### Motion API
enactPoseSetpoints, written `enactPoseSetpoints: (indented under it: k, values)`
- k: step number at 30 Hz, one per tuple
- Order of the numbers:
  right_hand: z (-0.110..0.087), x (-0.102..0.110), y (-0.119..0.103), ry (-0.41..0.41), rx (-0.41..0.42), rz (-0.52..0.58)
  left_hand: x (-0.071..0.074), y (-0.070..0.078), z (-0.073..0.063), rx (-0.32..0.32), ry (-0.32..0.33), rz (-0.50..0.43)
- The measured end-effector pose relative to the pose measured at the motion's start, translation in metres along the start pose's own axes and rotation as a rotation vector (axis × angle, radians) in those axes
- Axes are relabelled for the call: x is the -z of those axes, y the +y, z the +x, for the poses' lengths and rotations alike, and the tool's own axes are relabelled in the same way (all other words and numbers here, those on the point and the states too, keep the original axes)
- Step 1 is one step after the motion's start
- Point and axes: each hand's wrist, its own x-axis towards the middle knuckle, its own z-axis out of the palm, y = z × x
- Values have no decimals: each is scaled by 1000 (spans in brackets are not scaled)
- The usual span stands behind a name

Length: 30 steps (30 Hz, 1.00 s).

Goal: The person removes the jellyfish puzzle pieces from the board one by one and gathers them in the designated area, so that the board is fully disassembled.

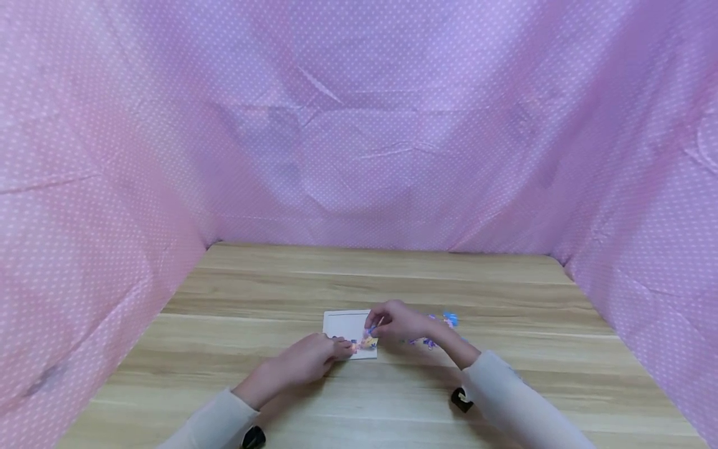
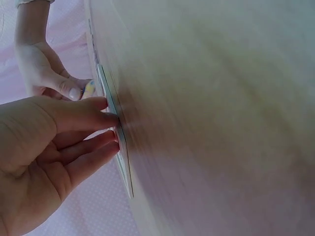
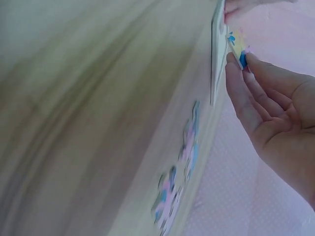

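A white puzzle board (image 1: 343, 322) lies on the table with a few colourful pieces along its near edge. Fingers extended, my left hand (image 1: 315, 357) touches the board's near left part; in the left wrist view its fingertips (image 2: 112, 143) press against the board's face. Between thumb and fingers, my right hand (image 1: 397, 319) pinches a puzzle piece (image 3: 238, 48) with yellow and blue on it. That piece is held tilted over the board's right side. What lies under the left fingertips is hidden.
Loose puzzle pieces (image 1: 430, 343) lie on the table right of the board, partly behind the right forearm. A wooden table (image 1: 235, 293) carries everything, with pink dotted cloth (image 1: 359, 168) hanging around its back and sides. Black bands (image 1: 462, 400) show by the sleeves.
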Motion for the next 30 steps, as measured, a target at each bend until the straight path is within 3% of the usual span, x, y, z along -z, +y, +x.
enactPoseSetpoints:
  k: [6, 13, 19, 23, 30]
  values:
    - [-16, 12, 8, 61, -35, 43, -1, 1, 1, -56, 44, -3]
    - [-35, 24, 12, 111, -104, 58, -1, 1, 1, -36, -3, 0]
    - [-52, 28, 20, 120, -116, 126, -2, 1, -4, -43, 24, -14]
    - [-68, 35, 26, 133, -130, 117, 0, 1, -5, -57, 50, 8]
    - [-99, 47, 36, 123, -148, 134, 6, -2, -5, -35, 35, -6]
